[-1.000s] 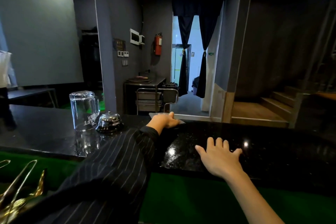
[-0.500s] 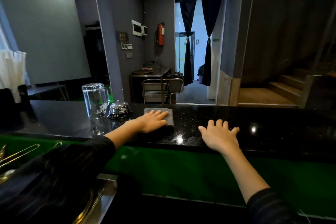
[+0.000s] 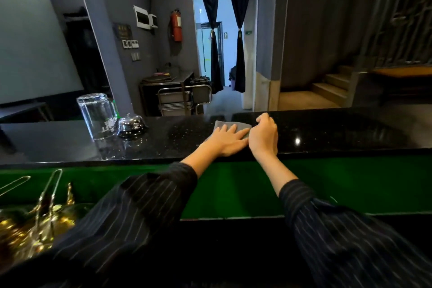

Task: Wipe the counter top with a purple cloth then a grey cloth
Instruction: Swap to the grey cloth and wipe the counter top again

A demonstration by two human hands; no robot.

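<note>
A grey cloth (image 3: 233, 125) lies flat on the glossy black counter top (image 3: 327, 131), near its middle. My left hand (image 3: 225, 141) presses on the cloth with straight, spread fingers and covers most of it. Just right of it, my right hand (image 3: 264, 135) touches my left hand; its curled fingers pinch the cloth's right edge. I see no purple cloth.
An upturned glass mug (image 3: 98, 116) and a chrome service bell (image 3: 131, 125) stand on the counter to the left of my hands. A green strip (image 3: 233, 184) runs below the counter's near edge. Gold-coloured bar tools (image 3: 35, 224) lie at the lower left.
My left hand has slid the grey cloth to the right along the counter. My right hand has left its flat rest, moved left to the cloth and curled its fingers at the cloth's edge.
</note>
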